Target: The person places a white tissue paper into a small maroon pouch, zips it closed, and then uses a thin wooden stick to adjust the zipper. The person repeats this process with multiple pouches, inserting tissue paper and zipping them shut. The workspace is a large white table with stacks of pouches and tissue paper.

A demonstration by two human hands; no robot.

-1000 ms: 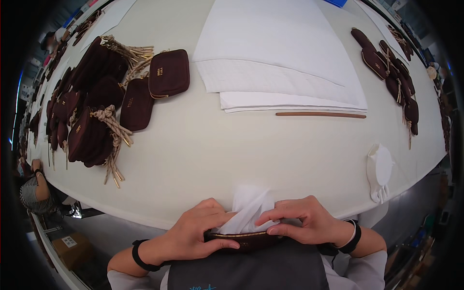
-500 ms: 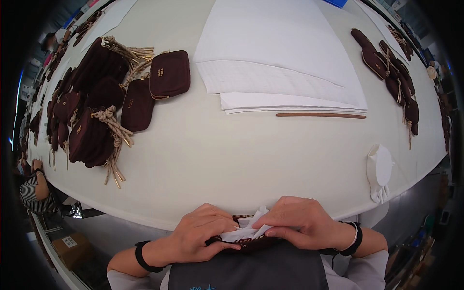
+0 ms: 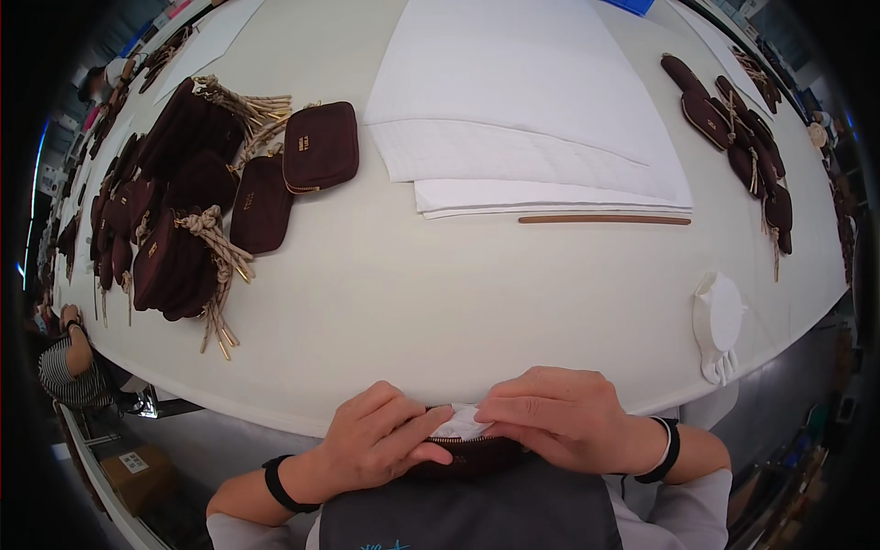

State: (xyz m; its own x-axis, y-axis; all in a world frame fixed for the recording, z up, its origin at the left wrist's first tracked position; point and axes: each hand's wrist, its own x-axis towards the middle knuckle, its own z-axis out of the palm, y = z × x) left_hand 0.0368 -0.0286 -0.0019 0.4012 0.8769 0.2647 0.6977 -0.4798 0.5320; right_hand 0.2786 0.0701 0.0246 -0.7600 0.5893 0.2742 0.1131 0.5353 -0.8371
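Note:
A dark maroon zip pouch point(image 3: 463, 460) is held at the table's near edge, in front of my apron. Its zipped mouth is spread, and crumpled white paper point(image 3: 461, 423) fills the opening. My left hand point(image 3: 380, 438) is closed on the pouch's left end, thumb outside the front wall and index finger along the mouth. At the right end, my right hand point(image 3: 559, 417) pinches with its fingertips at the paper, close against the zip edge. The pouch's lower part and right corner are partly hidden by my hands.
Maroon pouches point(image 3: 174, 266) with beige knotted cords are piled at the left; more pouches point(image 3: 752, 137) lie far right. White sheets point(image 3: 532, 92) are stacked at the back, a brown stick point(image 3: 605, 220) before them. A white roundish object point(image 3: 718, 321) sits near the right edge. Another person's arm point(image 3: 78, 353) shows far left.
The white paper has sunk lower and flatter into the pouch's mouth. My right hand has shifted slightly left and up, while the left fingers have straightened along the zip.

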